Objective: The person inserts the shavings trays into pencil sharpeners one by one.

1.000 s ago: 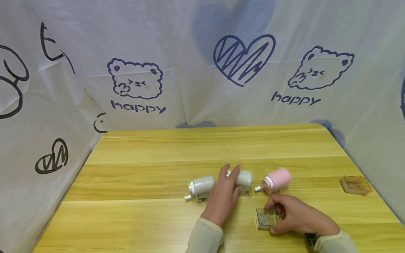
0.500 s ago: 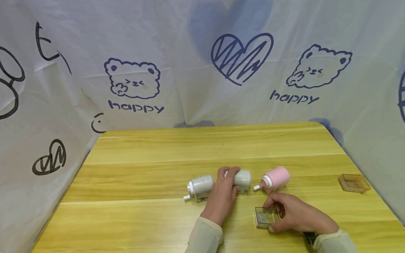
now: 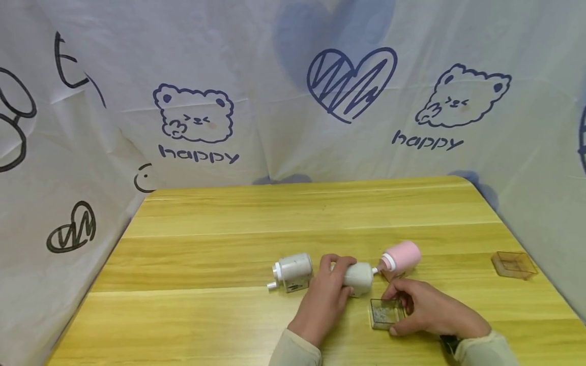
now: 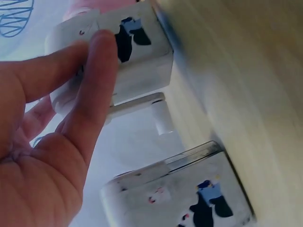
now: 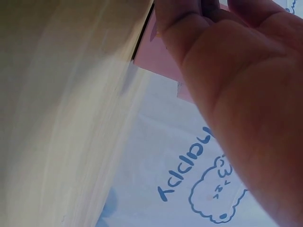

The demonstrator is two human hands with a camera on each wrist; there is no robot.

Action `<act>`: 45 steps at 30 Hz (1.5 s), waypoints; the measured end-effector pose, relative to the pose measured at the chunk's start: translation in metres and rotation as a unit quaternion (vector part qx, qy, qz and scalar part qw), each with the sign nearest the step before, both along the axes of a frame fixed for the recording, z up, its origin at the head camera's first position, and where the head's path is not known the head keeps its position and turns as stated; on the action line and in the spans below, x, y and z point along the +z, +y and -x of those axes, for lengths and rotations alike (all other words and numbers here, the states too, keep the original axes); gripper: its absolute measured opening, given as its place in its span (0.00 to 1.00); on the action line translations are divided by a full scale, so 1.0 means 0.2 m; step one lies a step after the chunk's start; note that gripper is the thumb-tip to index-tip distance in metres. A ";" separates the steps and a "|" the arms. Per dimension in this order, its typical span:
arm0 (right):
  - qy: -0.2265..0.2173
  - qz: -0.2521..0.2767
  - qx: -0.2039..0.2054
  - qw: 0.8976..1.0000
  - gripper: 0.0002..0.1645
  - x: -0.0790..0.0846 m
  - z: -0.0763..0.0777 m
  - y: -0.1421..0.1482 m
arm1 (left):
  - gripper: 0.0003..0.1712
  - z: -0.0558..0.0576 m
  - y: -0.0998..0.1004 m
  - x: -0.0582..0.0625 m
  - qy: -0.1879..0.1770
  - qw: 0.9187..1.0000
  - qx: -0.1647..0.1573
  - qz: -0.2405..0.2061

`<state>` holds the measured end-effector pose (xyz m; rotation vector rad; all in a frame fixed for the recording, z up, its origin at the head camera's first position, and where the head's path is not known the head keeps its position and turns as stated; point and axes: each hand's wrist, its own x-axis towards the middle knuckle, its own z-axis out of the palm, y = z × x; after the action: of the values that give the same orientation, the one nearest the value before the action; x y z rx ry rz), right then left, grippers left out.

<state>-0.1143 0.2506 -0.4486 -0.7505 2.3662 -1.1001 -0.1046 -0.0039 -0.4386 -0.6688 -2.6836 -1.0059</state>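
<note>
My left hand (image 3: pixel 326 292) grips a white hand-crank pencil sharpener (image 3: pixel 359 277) from above, and its dark printed figure shows in the left wrist view. Thumb and fingers of my right hand (image 3: pixel 423 310) pinch a small clear shavings drawer (image 3: pixel 383 314) with grey residue inside, just in front of that sharpener. In the right wrist view my hand (image 5: pixel 236 94) hides the drawer. A second white pencil sharpener (image 3: pixel 295 272) stands to the left, its crank pointing left. Close behind the right hand is a pink pencil sharpener (image 3: pixel 404 256), its crank handle near the gripped sharpener.
A brownish clear drawer (image 3: pixel 514 265) lies near the right edge of the wooden table (image 3: pixel 192 239). White cloth with drawn bears and hearts (image 3: pixel 274 101) hangs behind and at both sides.
My left hand has brought the middle white pencil sharpener slightly right and towards me, nearer the clear drawer. The right hand keeps its pinch on the drawer and has hardly moved.
</note>
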 end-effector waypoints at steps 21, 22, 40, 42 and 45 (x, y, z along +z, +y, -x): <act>-0.002 -0.001 -0.004 1.000 0.27 -0.02 0.02 -0.01 | 0.26 -0.10 -0.16 0.05 -0.069 0.997 -0.028 0.000; -0.001 -0.002 -0.005 1.000 0.27 -0.02 0.02 -0.01 | 0.27 -0.10 -0.16 0.04 -0.068 0.997 -0.029 -0.001; 0.015 0.005 -0.018 1.000 0.30 -0.01 0.01 -0.01 | 0.30 -0.11 -0.17 0.03 -0.078 0.997 -0.025 0.009; 0.017 0.004 -0.020 1.000 0.30 -0.01 0.01 -0.01 | 0.30 -0.11 -0.18 0.03 -0.078 0.996 -0.031 0.011; 0.015 0.004 -0.022 1.000 0.30 -0.01 0.01 -0.02 | 0.30 -0.12 -0.18 0.02 -0.077 0.996 -0.039 0.011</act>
<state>-0.1170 0.2473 -0.4514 -0.7265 2.4157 -1.1253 -0.0811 -0.0401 -0.4340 -0.7341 -2.8247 -1.0905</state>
